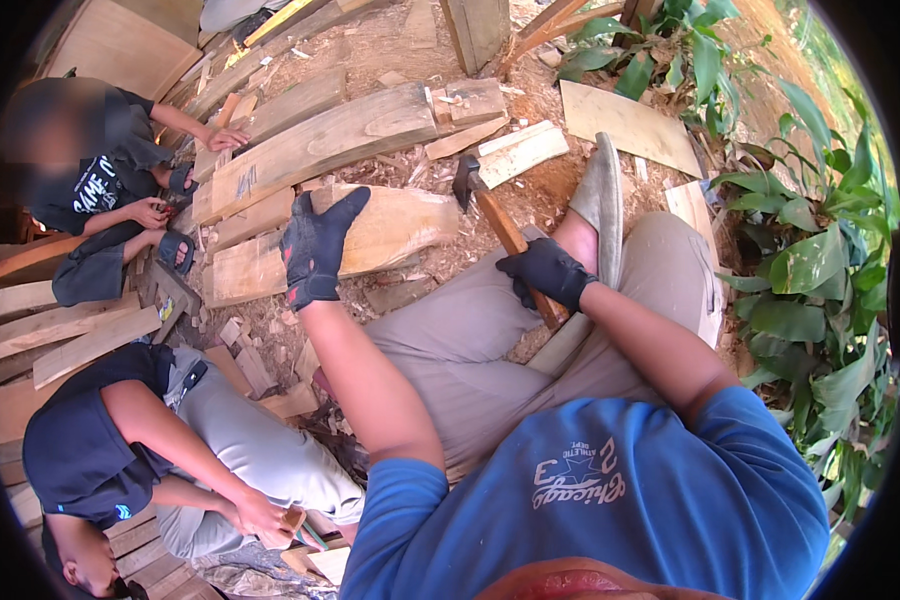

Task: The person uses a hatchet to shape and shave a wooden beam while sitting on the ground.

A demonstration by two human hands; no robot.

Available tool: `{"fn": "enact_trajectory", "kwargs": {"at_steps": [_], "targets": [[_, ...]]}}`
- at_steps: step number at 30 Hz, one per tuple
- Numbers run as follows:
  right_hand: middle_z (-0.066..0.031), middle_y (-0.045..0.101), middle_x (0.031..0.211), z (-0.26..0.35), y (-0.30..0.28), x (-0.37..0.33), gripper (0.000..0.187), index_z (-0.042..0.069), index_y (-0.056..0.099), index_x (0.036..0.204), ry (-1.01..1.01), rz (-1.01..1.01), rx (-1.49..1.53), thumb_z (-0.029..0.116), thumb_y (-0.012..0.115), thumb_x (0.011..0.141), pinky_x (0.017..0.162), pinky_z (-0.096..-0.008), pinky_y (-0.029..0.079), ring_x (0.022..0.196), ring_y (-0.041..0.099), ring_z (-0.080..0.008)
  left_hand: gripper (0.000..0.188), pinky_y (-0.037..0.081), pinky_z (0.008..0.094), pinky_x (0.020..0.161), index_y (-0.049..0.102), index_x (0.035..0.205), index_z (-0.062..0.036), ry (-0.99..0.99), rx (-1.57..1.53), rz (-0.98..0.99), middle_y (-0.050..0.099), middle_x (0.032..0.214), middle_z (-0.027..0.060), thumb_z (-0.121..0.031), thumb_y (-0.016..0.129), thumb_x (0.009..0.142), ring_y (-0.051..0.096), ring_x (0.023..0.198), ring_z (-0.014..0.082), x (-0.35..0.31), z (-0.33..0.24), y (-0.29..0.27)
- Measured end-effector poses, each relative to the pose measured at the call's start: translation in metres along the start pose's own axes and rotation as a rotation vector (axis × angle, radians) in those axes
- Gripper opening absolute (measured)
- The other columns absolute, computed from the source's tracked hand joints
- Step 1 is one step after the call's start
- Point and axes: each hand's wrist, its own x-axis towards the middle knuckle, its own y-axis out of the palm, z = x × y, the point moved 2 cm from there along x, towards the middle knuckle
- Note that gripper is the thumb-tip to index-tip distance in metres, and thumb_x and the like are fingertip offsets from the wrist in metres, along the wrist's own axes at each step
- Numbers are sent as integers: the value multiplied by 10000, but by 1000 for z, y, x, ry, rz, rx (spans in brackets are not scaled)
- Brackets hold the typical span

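Your black-gloved right hand grips the wooden handle of a metal-headed striking tool, held to the right of a broad pale plank, the tool's dark head just beside the plank's right end. Your left hand, also gloved, appears with thumb and fingers parted in front of that plank, grasping nothing visible; whether it touches the wood cannot be told. Your grey slip-on shoe shows right of the plank, past the tool. Beyond the plank lies a longer, thick board, with a pale offcut and a thin wooden panel beyond and to the right, among wood chips. Leafy plants crowd the far right of the plank. To its left, a co-worker in a dark T-shirt reaches one hand toward the boards; nearer than the plank, on the left, another co-worker bends over a small piece of work, too unclear to name.
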Motion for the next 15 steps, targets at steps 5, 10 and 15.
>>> {"fn": "enact_trajectory", "kwargs": {"at_steps": [5,10,15], "targets": [[-149,730,740,-2,-4,2,387,-67,745,919,-14,25,67,311,733,1005,565,-392,580,603,716,-252,790,541,476,1026,700,1350,-109,203,-44,183,772,1251,195,-517,942,718,722,1184,385,-9,1,-20],[-140,717,728,-2,-9,1,370,-53,729,931,-20,82,117,311,758,991,552,-394,573,594,702,-247,797,547,446,1031,653,1418,-202,200,99,206,783,1235,169,-346,978,704,731,1200,358,-30,1,-25],[-118,689,704,-8,-14,6,338,-35,706,955,-21,129,200,294,777,979,542,-395,556,576,684,-241,791,549,479,1046,656,1407,-187,274,168,244,736,1282,147,-281,985,693,701,1219,390,-60,-47,-27]]}}
